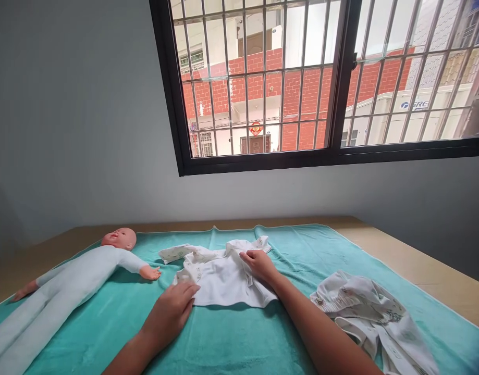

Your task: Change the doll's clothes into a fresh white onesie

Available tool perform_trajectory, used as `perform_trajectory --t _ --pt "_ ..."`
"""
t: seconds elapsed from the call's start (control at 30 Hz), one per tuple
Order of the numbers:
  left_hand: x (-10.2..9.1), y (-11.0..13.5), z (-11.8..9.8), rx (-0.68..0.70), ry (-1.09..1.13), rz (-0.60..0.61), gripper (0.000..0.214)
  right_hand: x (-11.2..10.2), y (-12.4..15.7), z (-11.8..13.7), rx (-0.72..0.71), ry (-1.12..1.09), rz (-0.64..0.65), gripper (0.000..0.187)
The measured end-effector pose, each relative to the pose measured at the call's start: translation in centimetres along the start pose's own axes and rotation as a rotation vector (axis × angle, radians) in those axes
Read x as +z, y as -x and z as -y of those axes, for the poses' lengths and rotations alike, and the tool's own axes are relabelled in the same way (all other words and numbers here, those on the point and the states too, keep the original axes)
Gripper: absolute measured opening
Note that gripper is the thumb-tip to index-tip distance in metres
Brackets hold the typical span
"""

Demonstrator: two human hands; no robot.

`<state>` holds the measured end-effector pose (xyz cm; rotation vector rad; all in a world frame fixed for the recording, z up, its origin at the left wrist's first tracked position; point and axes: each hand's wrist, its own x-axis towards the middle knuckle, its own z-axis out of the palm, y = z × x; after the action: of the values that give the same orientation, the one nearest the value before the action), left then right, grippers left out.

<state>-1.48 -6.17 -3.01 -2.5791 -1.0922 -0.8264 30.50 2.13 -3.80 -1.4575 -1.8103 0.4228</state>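
Observation:
A small white baby shirt (227, 281) with a faint print on its sleeves lies spread open on the turquoise blanket (239, 338), its sleeves toward the wall. At the shirt's left side, my left hand (172, 307) has its fingers closed over the edge of the cloth; the fingertips are partly hidden. My right hand (260, 265) pinches the cloth at the upper right, near the sleeve, with the forearm crossing the blanket from the lower right.
A baby doll (86, 273) in a pale suit lies on its back at the left, one hand pointing toward the shirt. Crumpled white baby clothes (368, 312) lie at the right beside my forearm. The wooden table (403, 255) meets the wall below a barred window (258, 164).

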Motion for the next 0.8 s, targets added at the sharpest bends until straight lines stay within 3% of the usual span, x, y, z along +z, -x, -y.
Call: perform_trajectory --t 0.17,0.27,0.37,0.47,0.6,0.67,0.8 --pt "1.0 1.7 1.6 -0.239 0.068 0.167 0.046 -0.2 0.5 0.7 -0.017 0.103 0.037 0.047" --pt "1.1 1.6 2.3 -0.320 0.120 0.200 0.038 -0.2 0.6 1.5 -0.018 0.137 0.024 0.040" --pt "0.8 1.2 2.0 -0.354 0.081 0.151 0.025 -0.9 1.5 2.3 -0.028 0.123 0.054 0.027" --pt "0.7 1.2 1.6 -0.326 0.017 0.074 0.022 -2.5 4.3 2.6 -0.045 0.077 0.139 0.020" --pt "0.8 1.3 1.5 -0.257 -0.034 -0.108 0.023 -5.1 9.9 2.3 -0.091 0.053 0.259 0.056" --pt "0.8 1.4 1.5 -0.215 -0.037 -0.194 0.024 -5.7 11.9 2.3 -0.129 0.111 0.253 0.063" --pt "0.5 1.5 1.2 -0.176 -0.049 -0.272 0.023 -5.5 12.8 2.6 -0.208 0.199 0.156 0.031"
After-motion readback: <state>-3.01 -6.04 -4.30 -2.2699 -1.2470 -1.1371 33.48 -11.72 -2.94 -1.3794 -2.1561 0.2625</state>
